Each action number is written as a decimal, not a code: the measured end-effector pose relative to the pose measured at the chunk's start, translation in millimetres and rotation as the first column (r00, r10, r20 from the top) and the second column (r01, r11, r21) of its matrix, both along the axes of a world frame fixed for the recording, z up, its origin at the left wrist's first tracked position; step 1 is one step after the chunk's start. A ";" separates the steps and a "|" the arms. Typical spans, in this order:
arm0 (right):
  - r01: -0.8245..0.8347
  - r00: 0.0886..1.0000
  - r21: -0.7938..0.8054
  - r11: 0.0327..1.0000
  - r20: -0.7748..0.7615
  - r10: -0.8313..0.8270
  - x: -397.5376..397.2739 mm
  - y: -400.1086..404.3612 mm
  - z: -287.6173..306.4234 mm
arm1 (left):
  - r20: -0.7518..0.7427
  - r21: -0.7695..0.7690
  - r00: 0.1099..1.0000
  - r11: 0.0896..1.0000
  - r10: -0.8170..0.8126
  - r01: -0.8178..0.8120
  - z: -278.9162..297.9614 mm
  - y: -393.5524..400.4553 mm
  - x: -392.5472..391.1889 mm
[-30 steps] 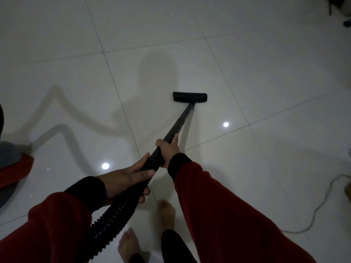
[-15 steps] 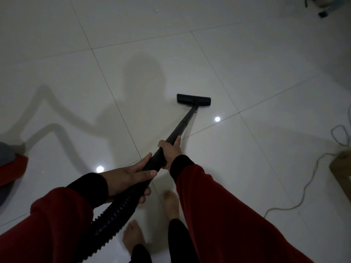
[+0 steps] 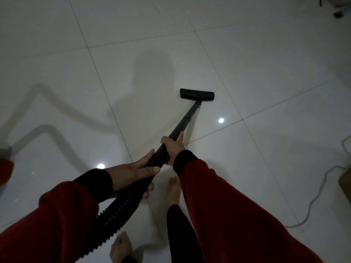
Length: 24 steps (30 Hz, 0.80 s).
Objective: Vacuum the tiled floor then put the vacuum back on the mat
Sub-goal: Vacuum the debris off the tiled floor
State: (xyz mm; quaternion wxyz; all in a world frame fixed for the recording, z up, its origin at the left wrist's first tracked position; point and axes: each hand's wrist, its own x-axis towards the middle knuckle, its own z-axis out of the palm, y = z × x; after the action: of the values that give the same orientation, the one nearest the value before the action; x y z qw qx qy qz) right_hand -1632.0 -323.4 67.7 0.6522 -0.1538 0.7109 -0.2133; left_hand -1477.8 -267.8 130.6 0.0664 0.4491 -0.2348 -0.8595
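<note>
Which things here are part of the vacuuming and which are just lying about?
In the job:
- wand, gripped by right hand
- floor head on the tiles
- hose, held by left hand

Lying about:
- pale cable, right
- brown thing, right edge, too cropped to identify

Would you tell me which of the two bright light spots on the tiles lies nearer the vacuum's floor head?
The spot right of the wand, just below the floor head; the other spot lies far left, near the left hand.

A dim home room: glossy white tiled floor [image 3: 266,63], bare feet [image 3: 174,188], loose power cord [image 3: 321,188].
</note>
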 end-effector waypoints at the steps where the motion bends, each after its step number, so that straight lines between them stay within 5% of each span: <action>1: -0.015 1.000 0.005 1.000 -0.003 0.015 -4.9 -9.9 0.0 | 0.000 0.007 1.000 1.000 0.013 -0.013 -0.9 -7.8 -5.6; 24: -0.285 0.959 0.036 0.958 0.013 0.285 -33.3 -205.1 10.4 | 0.017 0.037 0.973 0.972 0.230 -0.231 3.0 -166.4 -50.0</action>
State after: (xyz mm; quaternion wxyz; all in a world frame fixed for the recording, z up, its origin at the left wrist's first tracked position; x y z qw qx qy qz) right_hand -1665.3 -528.5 78.1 0.6818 -0.2413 0.6827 -0.1043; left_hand -1527.8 -434.2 133.5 0.1556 0.4802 -0.1649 -0.8474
